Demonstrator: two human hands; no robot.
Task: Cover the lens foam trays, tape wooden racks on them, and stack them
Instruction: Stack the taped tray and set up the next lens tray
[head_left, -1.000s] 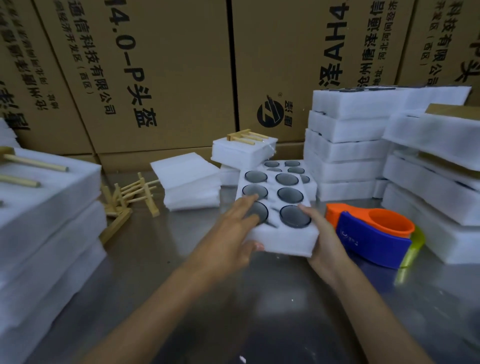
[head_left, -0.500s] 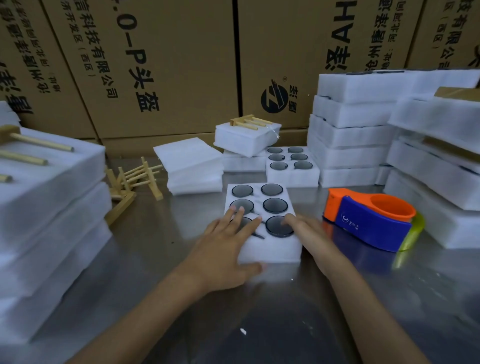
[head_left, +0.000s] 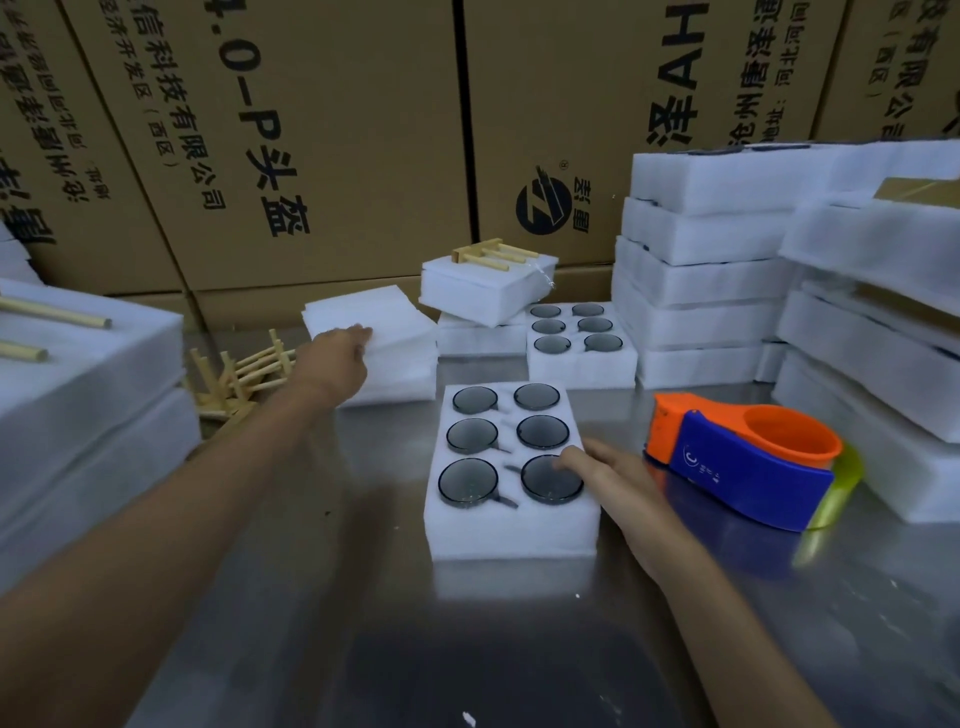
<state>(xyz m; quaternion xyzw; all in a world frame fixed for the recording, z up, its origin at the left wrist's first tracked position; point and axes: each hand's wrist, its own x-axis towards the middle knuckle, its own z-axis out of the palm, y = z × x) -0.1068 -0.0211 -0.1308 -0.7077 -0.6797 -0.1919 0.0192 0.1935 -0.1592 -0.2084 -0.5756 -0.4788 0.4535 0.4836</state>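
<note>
Open tray: the lens foam tray (head_left: 511, 525) lies flat on the steel table (head_left: 332, 597) right in front of the person, six dark lenses (head_left: 470, 480) seated in its pockets and nothing over them, so it looks like the one next in line for a cover
Right hand: the right hand (head_left: 610, 480) rests on the tray's near right corner, fingertips on the near right lens, fingers fairly straight and gripping nothing; I judge it is there to keep the light foam from sliding
Left hand: the left hand (head_left: 337, 353) reaches to the stack of foam cover sheets (head_left: 384, 332) behind and left of the tray, fingers laid on the top sheet; whether they have pinched it yet I cannot tell
Wooden racks: a loose pile (head_left: 244, 371) lies just left of the sheets, within the same arm's reach
Tape dispenser: the orange and blue tape dispenser (head_left: 743, 462) sits just right of the tray, beside the right hand, handy for taping
Finished example: a covered tray with a rack on top (head_left: 485, 286) leans on others at the back
Waiting tray: another uncovered tray (head_left: 582, 358) sits behind the first
Stacks: foam stacks (head_left: 696, 260) rise at the right, more at the left (head_left: 88, 395)
</note>
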